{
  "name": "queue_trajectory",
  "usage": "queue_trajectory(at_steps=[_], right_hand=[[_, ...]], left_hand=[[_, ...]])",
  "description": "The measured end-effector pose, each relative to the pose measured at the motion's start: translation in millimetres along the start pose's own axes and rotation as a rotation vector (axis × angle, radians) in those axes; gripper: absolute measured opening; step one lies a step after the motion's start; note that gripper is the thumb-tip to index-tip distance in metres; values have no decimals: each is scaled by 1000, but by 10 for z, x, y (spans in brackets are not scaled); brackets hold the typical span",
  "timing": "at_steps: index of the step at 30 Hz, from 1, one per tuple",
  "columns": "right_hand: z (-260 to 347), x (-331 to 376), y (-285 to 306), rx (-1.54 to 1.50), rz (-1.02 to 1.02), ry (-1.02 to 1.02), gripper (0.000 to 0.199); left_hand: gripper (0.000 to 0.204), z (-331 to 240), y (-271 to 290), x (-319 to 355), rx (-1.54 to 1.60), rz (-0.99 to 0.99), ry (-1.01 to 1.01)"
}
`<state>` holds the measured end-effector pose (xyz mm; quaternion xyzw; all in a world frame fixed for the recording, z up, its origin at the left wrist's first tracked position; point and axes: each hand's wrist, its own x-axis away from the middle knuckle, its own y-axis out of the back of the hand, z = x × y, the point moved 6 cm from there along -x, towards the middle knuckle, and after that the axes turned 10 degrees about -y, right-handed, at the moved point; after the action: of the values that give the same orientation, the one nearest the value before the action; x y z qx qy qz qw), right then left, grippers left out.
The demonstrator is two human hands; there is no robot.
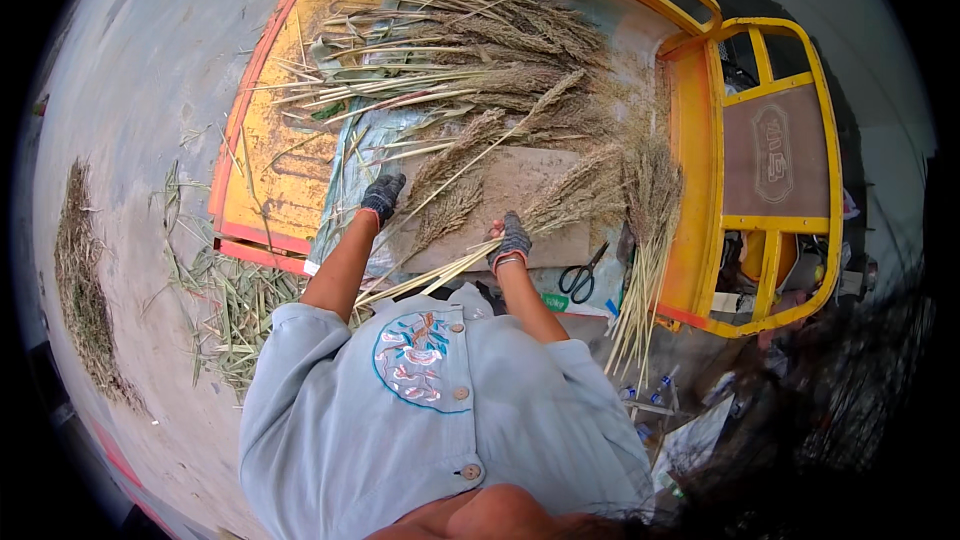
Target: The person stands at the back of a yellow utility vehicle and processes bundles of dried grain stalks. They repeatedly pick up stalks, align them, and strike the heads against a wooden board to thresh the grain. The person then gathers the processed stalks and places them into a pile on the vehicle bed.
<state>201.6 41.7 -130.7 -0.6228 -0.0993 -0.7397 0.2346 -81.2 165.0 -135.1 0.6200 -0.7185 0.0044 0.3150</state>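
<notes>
My right hand (512, 239), in a grey glove with bare fingertips, is closed around a small bundle of pale broomcorn stalks (440, 271). Their bushy seed heads (578, 186) point up and right over a flat brown board (540, 165). My left hand (382, 198), gloved in grey too, is at the board's left edge beside a loose broomcorn head (455, 153). Whether its fingers grip anything is too small to make out. One long thin stalk (500, 138) slants across the board between my hands. Black-handled scissors (581, 278) lie on the board's lower right edge.
A large broomcorn pile (480, 35) covers the far part of the yellow cart bed (285, 140). Another bunch (650, 210) leans at the right, stalks overhanging the near edge. Yellow rails (767, 320) rise at the right. Stripped leaves (245, 315) and a dark bundle (85, 285) lie on the floor.
</notes>
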Motion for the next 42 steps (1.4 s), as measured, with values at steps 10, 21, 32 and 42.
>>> queue_trajectory(at_steps=[10, 21, 32, 42], right_hand=[[113, 232, 320, 23, -83, 142, 28], [187, 353, 268, 3, 116, 151, 28], [37, 718, -363, 186, 269, 32, 16], [369, 630, -115, 259, 353, 47, 16]], left_hand=[[31, 156, -284, 1587, -844, 50, -353], [36, 115, -135, 1644, -457, 39, -329], [36, -1669, -985, 1483, -279, 123, -671], [37, -1767, -1088, 1620, -265, 138, -960]])
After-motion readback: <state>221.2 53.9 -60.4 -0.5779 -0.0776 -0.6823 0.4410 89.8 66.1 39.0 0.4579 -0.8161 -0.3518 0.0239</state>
